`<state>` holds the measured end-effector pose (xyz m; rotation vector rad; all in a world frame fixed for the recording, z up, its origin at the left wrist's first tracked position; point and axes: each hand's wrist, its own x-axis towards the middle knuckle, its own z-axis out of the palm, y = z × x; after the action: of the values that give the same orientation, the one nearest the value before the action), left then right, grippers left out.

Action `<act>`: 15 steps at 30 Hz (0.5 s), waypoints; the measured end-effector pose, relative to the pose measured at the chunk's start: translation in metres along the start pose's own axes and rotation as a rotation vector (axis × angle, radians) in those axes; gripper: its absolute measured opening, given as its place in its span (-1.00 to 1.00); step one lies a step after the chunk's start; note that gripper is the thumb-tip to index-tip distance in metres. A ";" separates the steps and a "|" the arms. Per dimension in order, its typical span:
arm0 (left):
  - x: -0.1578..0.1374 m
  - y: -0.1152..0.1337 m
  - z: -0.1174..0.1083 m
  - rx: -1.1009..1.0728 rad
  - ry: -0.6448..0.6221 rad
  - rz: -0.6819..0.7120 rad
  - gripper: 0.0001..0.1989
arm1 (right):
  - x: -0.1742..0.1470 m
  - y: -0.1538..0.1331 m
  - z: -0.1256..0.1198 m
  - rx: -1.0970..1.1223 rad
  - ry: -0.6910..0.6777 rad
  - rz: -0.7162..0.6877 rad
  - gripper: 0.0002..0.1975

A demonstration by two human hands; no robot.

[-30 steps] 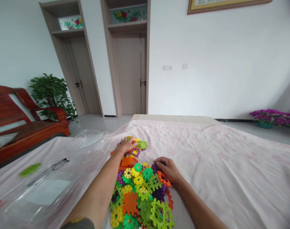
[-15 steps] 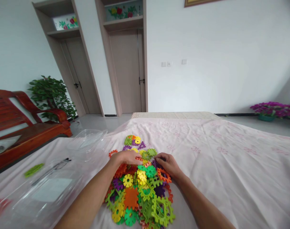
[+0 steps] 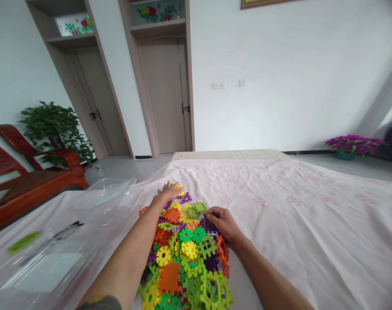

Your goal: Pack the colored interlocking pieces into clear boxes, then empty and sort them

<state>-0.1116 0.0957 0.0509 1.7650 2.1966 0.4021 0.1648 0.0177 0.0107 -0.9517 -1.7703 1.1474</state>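
Observation:
A heap of plastic interlocking pieces (image 3: 170, 277) in orange, green, yellow and purple lies on the bed sheet between my forearms. My left hand (image 3: 167, 192) reaches to the far end of the heap, fingers stretched out and apart over a few small pieces, partly covering a yellow gear-shaped piece (image 3: 180, 190). By the heap's right edge rests my right hand (image 3: 224, 221), its fingers curled and pressed together. Close under its fingertips is a purple piece (image 3: 208, 226); whether they grip anything is hidden. A purple triangular piece (image 3: 186, 198) lies just right of my left hand.
Clear plastic containers (image 3: 107, 193) stand on the sheet (image 3: 295, 241) to the left. A green piece (image 3: 24, 242) and a dark, thin object (image 3: 66, 230) show beside or through the nearer container. A wooden bench (image 3: 37, 172) and a leafy plant (image 3: 55, 133) are beyond.
My left hand has moved from the middle of the heap forward to its far end, and its fingers have spread. My right hand stays by the right edge. The view has shifted slightly right.

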 end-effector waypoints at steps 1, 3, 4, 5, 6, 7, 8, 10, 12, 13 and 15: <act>0.001 0.001 0.004 0.009 -0.019 -0.002 -0.28 | 0.000 0.001 0.000 -0.003 0.000 0.001 -0.75; 0.000 0.005 0.011 0.025 -0.048 0.018 -0.30 | 0.001 0.002 0.000 -0.014 0.002 0.004 -0.75; -0.003 0.007 0.013 0.032 -0.058 0.039 -0.30 | 0.001 0.002 0.000 -0.019 0.005 0.003 -0.75; -0.007 0.011 0.015 0.036 -0.067 0.064 -0.30 | 0.000 0.002 0.000 -0.022 0.005 0.001 -0.75; -0.013 0.014 0.017 0.038 -0.077 0.091 -0.30 | 0.000 0.001 0.000 -0.022 0.005 -0.002 -0.75; -0.020 0.016 0.018 0.037 -0.087 0.117 -0.31 | 0.000 0.001 0.000 -0.021 0.006 -0.005 -0.75; -0.029 0.018 0.019 0.033 -0.098 0.145 -0.33 | 0.000 0.001 0.000 -0.019 0.007 -0.007 -0.75; -0.049 0.020 0.018 0.016 -0.124 0.202 -0.39 | -0.001 0.000 0.000 -0.021 0.020 -0.009 -0.75; -0.068 0.019 0.013 -0.010 -0.163 0.270 -0.48 | -0.002 -0.001 -0.001 -0.027 0.043 -0.008 -0.76; -0.076 0.017 0.008 -0.026 -0.194 0.308 -0.52 | -0.002 -0.001 0.000 -0.027 0.058 -0.007 -0.76; -0.088 0.014 -0.004 -0.061 -0.273 0.380 -0.54 | -0.003 -0.002 0.000 -0.017 0.098 -0.005 -0.76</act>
<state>-0.0829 0.0128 0.0648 2.0672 1.6505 0.2837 0.1657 0.0149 0.0121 -0.9960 -1.7059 1.0660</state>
